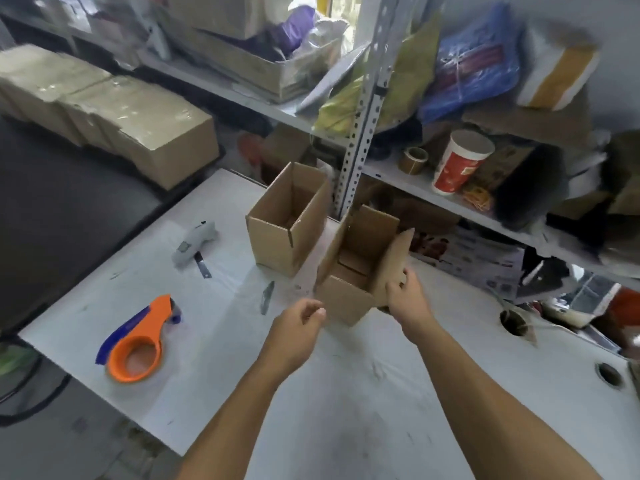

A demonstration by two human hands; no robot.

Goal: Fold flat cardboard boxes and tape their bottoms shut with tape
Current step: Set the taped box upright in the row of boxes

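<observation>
One open box [349, 271] sits apparently pinched in the right grip [403, 289].

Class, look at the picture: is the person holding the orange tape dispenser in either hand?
No. The orange tape dispenser lies alone on the white table, while the right hand grips the nearer box.

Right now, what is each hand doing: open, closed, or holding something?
Left hand: fingers loosely curled, holding nothing, beside the near cardboard box.
Right hand: grips that box's right flap.
</observation>
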